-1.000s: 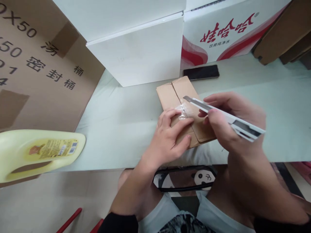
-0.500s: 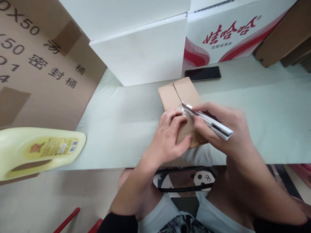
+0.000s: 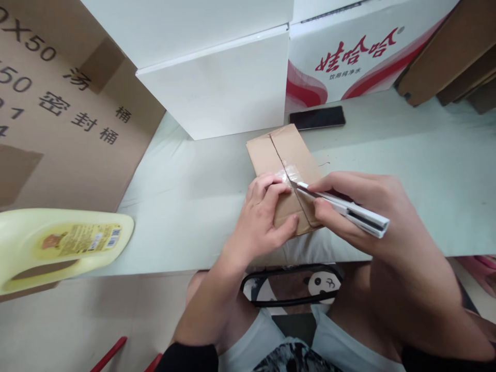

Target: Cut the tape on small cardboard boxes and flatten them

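Small cardboard box point(image 3: 300, 147): lies on the cloth-covered table point(image 3: 186, 206) in front of the person, between the two hands, turned askew, its far end leaning left.
Seam: runs along the box's long axis, from the far left down to the near right.
Clear tape point(image 3: 294, 171): crosses the seam around the middle of the top, partly beside the left fingertips.
Blade to seam: the tip of the utility knife point(image 3: 351, 211) meets the seam at the tape's near edge; the knife slants across that line, handle toward the right. Whether the blade has pierced anything cannot be told.
Right hand point(image 3: 374, 194): closed round the knife, thumb and fingers pinching it near the blade; the box lies leftward of it.
Left hand point(image 3: 260, 214): fingers bent and spread, resting on the box's near left part, wrapped round nothing visible; its fingertips are near the blade.
Nearer hand: the left, touching the box; the right reaches the seam through the knife.
Phone point(image 3: 318, 118): just beyond the box's far end.
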Available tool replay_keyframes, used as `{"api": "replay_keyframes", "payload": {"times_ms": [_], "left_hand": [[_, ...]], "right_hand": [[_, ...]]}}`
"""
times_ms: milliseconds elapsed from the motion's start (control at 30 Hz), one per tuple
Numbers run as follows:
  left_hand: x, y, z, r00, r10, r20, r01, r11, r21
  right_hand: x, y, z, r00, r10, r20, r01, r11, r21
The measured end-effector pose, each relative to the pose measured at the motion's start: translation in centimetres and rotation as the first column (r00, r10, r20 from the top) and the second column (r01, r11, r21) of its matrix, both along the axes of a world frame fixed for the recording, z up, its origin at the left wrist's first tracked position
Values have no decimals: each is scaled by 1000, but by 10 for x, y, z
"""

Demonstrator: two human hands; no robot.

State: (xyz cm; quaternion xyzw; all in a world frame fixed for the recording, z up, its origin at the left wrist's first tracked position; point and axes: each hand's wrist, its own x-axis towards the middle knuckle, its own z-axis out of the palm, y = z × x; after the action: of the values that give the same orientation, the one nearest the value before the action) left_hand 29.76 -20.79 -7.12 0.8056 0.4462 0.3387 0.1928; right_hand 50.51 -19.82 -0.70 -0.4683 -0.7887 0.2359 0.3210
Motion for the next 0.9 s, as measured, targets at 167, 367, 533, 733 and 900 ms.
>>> {"api": "replay_keyframes", "payload": {"times_ms": [167, 367, 533, 733, 900], "left_hand": [[-10, 6, 1, 999, 11, -53, -11, 1000, -6], [-21, 12, 0, 999, 30, -44, -28, 999, 40], [-24, 12, -3, 997, 50, -65, -48, 999, 22], [-39, 17, -10, 992, 118, 42, -118, 993, 2], [-76, 29, -19, 900, 314, 302, -292, 949, -117]], "right_hand": [[5, -3, 13, 992, 102, -79, -114, 978, -172], [9, -7, 10, 971, 25, -238, -70, 981, -180], [14, 0, -6, 800, -85, -593, 33, 995, -98], [7, 33, -40, 589, -253, -768, 247, 961, -127], [7, 61, -86, 675, -461, -577, 421, 882, -213]]}}
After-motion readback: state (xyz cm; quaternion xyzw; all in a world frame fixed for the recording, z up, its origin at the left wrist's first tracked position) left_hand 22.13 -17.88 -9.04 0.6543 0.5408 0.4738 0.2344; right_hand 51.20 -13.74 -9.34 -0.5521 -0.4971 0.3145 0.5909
